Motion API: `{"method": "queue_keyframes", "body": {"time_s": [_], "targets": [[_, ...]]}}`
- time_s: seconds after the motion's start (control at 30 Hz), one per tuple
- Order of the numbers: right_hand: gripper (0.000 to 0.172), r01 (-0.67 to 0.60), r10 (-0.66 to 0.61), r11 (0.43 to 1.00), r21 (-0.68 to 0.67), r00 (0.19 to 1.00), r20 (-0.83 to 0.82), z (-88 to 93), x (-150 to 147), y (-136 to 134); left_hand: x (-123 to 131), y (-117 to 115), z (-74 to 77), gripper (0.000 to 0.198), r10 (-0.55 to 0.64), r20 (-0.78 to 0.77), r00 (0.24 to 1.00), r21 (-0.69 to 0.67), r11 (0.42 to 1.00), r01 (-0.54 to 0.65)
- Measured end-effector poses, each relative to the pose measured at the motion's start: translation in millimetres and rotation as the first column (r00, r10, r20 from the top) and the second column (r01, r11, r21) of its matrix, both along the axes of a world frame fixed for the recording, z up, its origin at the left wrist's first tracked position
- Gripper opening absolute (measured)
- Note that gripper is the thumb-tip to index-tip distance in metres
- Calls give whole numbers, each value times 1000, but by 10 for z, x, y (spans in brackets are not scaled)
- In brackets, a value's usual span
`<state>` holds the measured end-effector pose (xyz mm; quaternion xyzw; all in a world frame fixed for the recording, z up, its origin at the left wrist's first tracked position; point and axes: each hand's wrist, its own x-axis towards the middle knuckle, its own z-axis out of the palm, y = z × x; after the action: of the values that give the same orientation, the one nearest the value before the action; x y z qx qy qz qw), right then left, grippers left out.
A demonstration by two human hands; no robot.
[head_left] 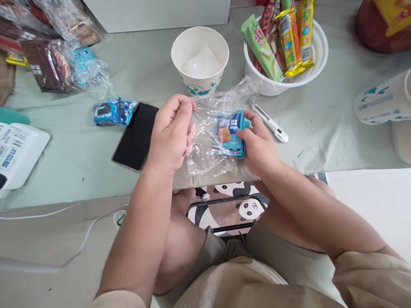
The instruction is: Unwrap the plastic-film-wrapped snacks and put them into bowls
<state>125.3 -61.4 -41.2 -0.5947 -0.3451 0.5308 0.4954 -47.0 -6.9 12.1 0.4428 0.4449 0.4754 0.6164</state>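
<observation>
Between my hands stretches a crinkled clear plastic bag [205,128] above the table's near edge. My left hand [171,132] is closed, pinching the left side of the bag. In my right hand [260,143] are several small blue snack packets [229,132], gripped at their right edge between thumb and fingers. The packets appear stacked, with the plastic over part of them; I cannot tell whether they lie fully inside the bag. Just beyond my hands stands a white paper cup [199,57] with something whitish in it.
A black phone [136,137] and a blue packet [114,111] lie to the left. At the right are a white utility knife [271,124], a white bowl [317,55] of wrapped snacks, and a tipped paper cup [382,100]. Wrapped snacks [48,60] pile up at the far left.
</observation>
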Motion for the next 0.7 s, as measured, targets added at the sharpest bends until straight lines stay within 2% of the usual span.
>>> {"method": "queue_keyframes", "body": {"time_s": [0.07, 0.17, 0.23, 0.3, 0.33, 0.4, 0.47, 0.53, 0.6, 0.7], "targets": [[53, 19, -19, 1000, 8, 1000, -15, -26, 8, 8, -23, 10, 66, 51, -44, 48, 998, -39, 998, 46], [49, 29, -27, 999, 26, 997, -73, -46, 42, 24, -120, 46, 179, 53, -69, 135, 989, -138, 987, 87], [49, 38, -35, 999, 22, 993, -116, -45, 69, 38, -218, 86, 206, 48, -37, 212, 976, -182, 980, 77], [51, 51, -53, 999, -19, 984, -168, -31, 82, 50, -313, 129, 176, 41, 43, 330, 943, -160, 987, 10], [52, 49, -56, 998, -43, 978, -200, -17, 82, 53, -351, 146, 144, 35, 94, 413, 906, -127, 991, -45], [50, 27, -47, 997, -77, 959, -280, 23, 68, 51, -393, 163, 72, 23, 158, 600, 784, -74, 987, -143], [44, -26, -12, 995, -100, 931, -366, 73, 45, 36, -392, 151, 19, 13, 177, 723, 668, -57, 978, -199], [37, -94, 32, 988, -122, 899, -437, 122, 20, 10, -369, 118, 7, 9, 196, 749, 634, -33, 965, -259], [40, -147, 62, 980, -135, 867, -494, 158, -5, -20, -344, 86, 35, 8, 243, 718, 652, -19, 943, -331], [44, -159, 48, 976, -150, 824, -564, 166, -45, -53, -336, 85, 99, 9, 287, 706, 647, -74, 939, -336]]}}
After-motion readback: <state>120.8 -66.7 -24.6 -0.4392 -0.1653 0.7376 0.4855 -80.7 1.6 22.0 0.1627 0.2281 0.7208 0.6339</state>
